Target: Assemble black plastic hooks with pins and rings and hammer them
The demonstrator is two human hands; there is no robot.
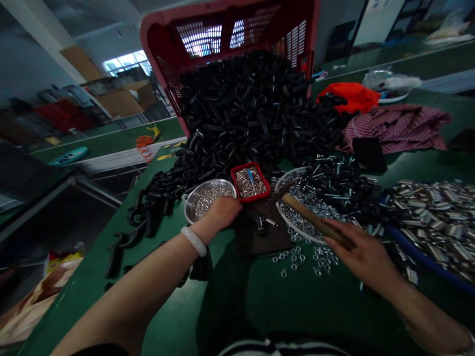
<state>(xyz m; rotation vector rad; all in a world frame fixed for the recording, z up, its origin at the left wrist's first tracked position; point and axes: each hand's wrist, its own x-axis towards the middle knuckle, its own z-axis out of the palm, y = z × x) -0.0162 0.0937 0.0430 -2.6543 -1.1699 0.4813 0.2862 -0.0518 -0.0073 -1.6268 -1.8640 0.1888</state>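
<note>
My right hand (358, 247) is wrapped round the wooden handle of a hammer (304, 212), its metal head raised over the rim of a white bowl (284, 217) of small metal nuts. My left hand (224, 211), with a white bangle at the wrist, is closed beside a steel bowl (191, 205) of tiny metal parts; its fingertips are hidden. Just right of it, a small black part (260, 225) and a metal spring (272, 222) lie on a dark plate (274, 243). Behind stands a red tray (255, 199) of metal pins with a blue-handled tool (251, 175).
A red crate (163, 74) spills black plastic parts (256, 109) across the green table (237, 301). Loose nuts (295, 257) lie before the white bowl. At right are a blue-rimmed container (419, 259) of metal pieces and a checked cloth (401, 128). Black handles (116, 259) lie left.
</note>
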